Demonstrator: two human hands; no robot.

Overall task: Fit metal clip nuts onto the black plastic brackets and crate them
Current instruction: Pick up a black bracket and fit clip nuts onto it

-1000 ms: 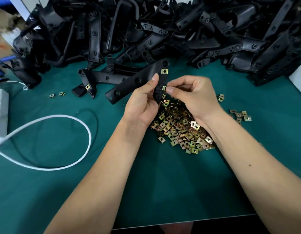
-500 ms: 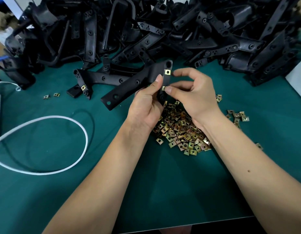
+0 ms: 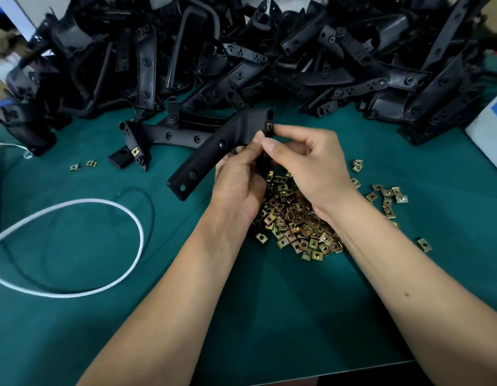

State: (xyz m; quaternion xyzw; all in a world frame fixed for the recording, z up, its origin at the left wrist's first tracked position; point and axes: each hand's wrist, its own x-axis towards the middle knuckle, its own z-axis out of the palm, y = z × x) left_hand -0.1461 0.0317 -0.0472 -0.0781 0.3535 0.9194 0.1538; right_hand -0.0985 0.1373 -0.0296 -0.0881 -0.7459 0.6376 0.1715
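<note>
Head view: the left hand (image 3: 239,179) grips a black plastic bracket (image 3: 214,151) at its bend, fingers and thumb curled round it, and holds it raised over the green table (image 3: 269,316) so that its upper end faces the worker. The right hand (image 3: 308,162) pinches that upper end between thumb and forefinger, where a fitted clip nut (image 3: 269,126) shows as a small brass square on the edge; the pinch appears meant to press the nut home while the left hand steadies the part against the push. Whether a second nut sits under the right fingertips cannot be told. The heap of clip nuts (image 3: 297,218) lies directly below both wrists, near the middle of the table, placed so that the right hand need only drop to take the next one; a few strays lie scattered toward the right edge. The unfinished bracket pile (image 3: 269,51) runs along the far edge, within reach. A bracket already carrying a nut (image 3: 147,140) lies just in front of that pile, toward the left. A white cable (image 3: 102,207) loops near the left edge. No crate is in view.
</note>
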